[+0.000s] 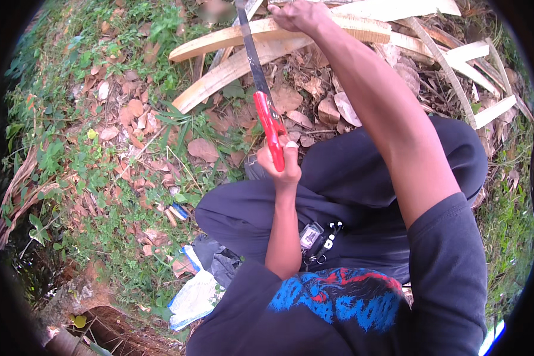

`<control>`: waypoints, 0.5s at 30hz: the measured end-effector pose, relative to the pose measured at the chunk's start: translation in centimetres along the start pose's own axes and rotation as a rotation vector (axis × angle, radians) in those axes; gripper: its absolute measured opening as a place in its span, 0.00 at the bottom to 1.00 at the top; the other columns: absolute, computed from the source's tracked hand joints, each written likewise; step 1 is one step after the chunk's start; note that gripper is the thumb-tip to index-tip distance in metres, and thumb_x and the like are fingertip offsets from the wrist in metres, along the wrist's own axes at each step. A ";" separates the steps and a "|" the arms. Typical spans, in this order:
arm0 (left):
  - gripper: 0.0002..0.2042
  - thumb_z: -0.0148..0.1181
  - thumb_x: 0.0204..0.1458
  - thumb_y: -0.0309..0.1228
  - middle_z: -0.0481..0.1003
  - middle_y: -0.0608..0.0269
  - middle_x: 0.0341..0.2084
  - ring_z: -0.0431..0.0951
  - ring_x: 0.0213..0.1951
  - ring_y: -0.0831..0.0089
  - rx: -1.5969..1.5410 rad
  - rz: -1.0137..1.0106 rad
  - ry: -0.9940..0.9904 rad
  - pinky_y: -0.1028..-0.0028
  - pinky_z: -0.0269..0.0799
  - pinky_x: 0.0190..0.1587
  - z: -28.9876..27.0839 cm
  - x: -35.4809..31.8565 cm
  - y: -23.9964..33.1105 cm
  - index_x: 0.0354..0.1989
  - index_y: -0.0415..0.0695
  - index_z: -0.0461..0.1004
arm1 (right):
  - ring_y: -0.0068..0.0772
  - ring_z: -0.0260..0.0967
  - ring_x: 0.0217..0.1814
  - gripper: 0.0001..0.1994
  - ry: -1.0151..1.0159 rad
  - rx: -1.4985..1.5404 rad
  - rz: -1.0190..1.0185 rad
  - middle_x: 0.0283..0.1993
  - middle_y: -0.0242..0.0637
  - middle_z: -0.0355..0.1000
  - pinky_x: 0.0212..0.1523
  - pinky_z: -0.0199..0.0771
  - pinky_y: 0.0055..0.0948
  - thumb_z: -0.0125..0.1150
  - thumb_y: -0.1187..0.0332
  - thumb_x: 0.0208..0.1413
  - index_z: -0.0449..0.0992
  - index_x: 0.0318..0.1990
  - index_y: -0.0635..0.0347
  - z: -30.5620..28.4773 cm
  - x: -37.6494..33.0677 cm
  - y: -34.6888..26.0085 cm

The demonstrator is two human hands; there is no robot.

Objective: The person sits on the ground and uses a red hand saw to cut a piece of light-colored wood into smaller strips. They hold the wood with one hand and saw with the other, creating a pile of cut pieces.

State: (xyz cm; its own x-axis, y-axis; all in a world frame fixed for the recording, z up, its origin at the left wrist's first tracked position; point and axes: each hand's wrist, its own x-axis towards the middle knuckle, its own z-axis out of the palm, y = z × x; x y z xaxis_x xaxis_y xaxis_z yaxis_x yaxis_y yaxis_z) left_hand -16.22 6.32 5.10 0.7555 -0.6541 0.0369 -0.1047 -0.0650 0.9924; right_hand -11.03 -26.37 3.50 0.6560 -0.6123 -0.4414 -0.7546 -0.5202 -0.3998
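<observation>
My left hand (282,166) is closed around the red handle of a handsaw (257,68). The saw's dark, narrow blade points away from me and crosses the left part of a pale wooden plank (207,43). Farther right on that plank rests my right hand (302,16), its fingers bent over the wood; the far side of its grip is partly hidden. A second pale plank (213,86) lies under and nearer than the first, slanting down to the left. The blade's far end runs to the upper edge of the view, where its tip cannot be made out.
Several thin wood strips (439,56) are piled at the far right. My crossed legs (350,172) sit close to the planks. Dry leaves (203,150) and grass cover the ground. A white plastic bag (196,296) and a small blue item (178,211) lie to my left.
</observation>
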 end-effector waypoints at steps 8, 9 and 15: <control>0.05 0.53 0.48 0.22 0.66 0.68 0.16 0.63 0.18 0.84 -0.130 -0.120 -0.032 0.79 0.57 0.21 -2.5 -2.3 3.2 0.23 0.36 0.65 | 0.37 0.79 0.37 0.33 0.197 -0.160 -0.078 0.35 0.36 0.79 0.55 0.70 0.48 0.28 0.44 0.67 0.82 0.34 0.52 0.7 -2.6 0.6; 0.05 0.53 0.48 0.22 0.65 0.68 0.16 0.62 0.18 0.84 -0.149 -0.139 -0.034 0.80 0.56 0.21 -2.5 -2.3 3.5 0.23 0.36 0.65 | 0.38 0.78 0.39 0.32 0.180 -0.155 -0.107 0.37 0.38 0.79 0.56 0.68 0.49 0.29 0.45 0.67 0.82 0.35 0.53 0.2 -3.3 0.4; 0.04 0.53 0.48 0.22 0.65 0.70 0.15 0.61 0.17 0.85 -0.086 -0.124 -0.048 0.79 0.55 0.20 -2.2 -2.0 2.8 0.24 0.35 0.67 | 0.44 0.63 0.62 0.25 0.794 -0.188 -0.204 0.59 0.50 0.68 0.60 0.61 0.54 0.40 0.51 0.67 0.79 0.40 0.63 3.2 -3.8 0.2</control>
State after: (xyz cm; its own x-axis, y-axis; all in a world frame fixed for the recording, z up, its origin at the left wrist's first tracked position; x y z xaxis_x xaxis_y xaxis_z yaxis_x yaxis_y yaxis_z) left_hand -16.61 9.12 8.07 0.7270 -0.6807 -0.0901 0.0450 -0.0837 0.9955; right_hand -13.66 -22.20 2.53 0.6272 -0.6961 0.3492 -0.6588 -0.7134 -0.2389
